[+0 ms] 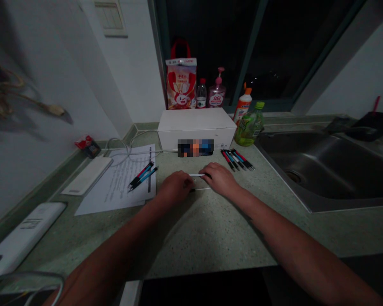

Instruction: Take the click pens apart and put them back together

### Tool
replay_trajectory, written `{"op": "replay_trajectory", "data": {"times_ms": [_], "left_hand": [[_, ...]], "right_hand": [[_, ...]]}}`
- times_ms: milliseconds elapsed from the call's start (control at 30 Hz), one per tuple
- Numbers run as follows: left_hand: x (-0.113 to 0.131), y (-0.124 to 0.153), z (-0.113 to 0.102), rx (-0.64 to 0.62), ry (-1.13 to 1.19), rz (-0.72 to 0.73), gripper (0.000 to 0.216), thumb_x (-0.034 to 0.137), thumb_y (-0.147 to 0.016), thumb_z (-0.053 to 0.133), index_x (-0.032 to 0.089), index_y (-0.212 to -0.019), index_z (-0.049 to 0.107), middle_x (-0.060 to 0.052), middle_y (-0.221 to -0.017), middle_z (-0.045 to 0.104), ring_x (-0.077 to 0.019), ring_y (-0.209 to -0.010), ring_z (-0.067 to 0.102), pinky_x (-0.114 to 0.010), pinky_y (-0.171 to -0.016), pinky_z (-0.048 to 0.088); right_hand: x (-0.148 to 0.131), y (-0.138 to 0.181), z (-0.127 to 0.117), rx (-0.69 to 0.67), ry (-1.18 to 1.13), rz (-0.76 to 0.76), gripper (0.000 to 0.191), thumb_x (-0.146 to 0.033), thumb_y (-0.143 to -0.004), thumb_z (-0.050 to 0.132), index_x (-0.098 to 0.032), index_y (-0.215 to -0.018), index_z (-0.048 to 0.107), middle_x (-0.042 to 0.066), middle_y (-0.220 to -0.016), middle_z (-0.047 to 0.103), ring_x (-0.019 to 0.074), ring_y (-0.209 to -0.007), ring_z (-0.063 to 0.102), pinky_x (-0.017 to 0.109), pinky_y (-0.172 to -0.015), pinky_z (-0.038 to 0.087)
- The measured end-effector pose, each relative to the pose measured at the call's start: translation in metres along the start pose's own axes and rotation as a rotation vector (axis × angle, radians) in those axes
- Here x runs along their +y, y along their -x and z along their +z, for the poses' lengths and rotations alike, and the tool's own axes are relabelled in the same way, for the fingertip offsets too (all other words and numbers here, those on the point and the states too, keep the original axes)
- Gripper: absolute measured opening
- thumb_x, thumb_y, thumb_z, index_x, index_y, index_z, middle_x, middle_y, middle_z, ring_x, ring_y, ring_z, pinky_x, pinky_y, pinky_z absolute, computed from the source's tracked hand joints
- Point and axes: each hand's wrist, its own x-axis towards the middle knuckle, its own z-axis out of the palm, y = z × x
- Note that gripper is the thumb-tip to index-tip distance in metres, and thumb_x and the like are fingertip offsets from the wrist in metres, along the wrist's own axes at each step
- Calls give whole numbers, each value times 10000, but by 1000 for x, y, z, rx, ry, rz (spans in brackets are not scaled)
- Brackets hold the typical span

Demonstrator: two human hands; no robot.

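Note:
Both my hands are over the middle of the green speckled counter [191, 238]. A slim white pen-like piece [196, 175] spans the gap between them. My left hand [176, 185] is closed around its left end, and my right hand [221, 179] pinches its right end, where a dark tip shows. Below it, a small dark piece shows by the left fingers, and a thin pale strip [204, 188] runs toward the right hand; I cannot make out either exactly. Several pens [237, 160] lie in a row to the right. More pens [142, 177] rest on printed paper [115, 195] at left.
Behind the hands, a phone with a blurred screen [195, 148] leans on a white box [196, 121]. Bottles, including a green one [249, 127], stand around the box. A steel sink [332, 170] is at right. Cables and a white power strip [25, 236] are at left.

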Motion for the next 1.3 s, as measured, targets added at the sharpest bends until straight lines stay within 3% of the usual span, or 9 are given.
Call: {"op": "replay_trajectory", "data": {"times_ms": [233,367,533,867,1100,1300], "left_hand": [[6,4,-3,-130,-69,73,78,224,-884,700,196,-874,773,-90,-939,735,-255,-913,669,-361,-824,494],[3,3,-1,-43,-43,79,84,183,-900,681,198,-905,764,-93,-961,732,-263,-931,667,-378,-857,493],[4,2,-3,45,-41,41,110,225,-958,651,213,-986,757,-83,-984,749,-267,-968,666,-394,-904,482],[-4,-1,-16,124,-143,29,161,196,-957,653,192,-1082,755,-107,-1067,739,-290,-1034,640,-424,-936,466],[-3,0,-6,99,-49,103,172,205,-961,609,212,-1033,765,-81,-996,732,-258,-962,643,-404,-909,482],[-3,-1,-9,74,-50,44,174,185,-926,600,202,-973,767,-80,-968,728,-246,-935,649,-379,-888,490]], "right_hand": [[1,3,-7,77,-52,-11,183,-233,-1008,665,-188,-1140,784,107,-1102,751,252,-1076,662,377,-969,483],[-6,9,-17,115,-75,-116,174,-268,-1036,622,-204,-1039,783,91,-1026,749,244,-1019,657,383,-933,480],[-19,13,-19,34,-48,-246,164,-279,-1036,637,-204,-1082,776,86,-994,740,235,-978,639,366,-886,460],[7,10,-29,77,33,-60,154,-209,-1019,624,-195,-1035,777,94,-1014,733,252,-1000,630,382,-919,459],[-6,13,-28,52,2,-133,144,-223,-1022,634,-220,-1031,778,80,-1002,739,242,-995,635,371,-896,461],[1,11,-32,27,12,-84,157,-184,-1006,631,-208,-1015,786,87,-1000,747,249,-997,654,381,-904,477]]}}
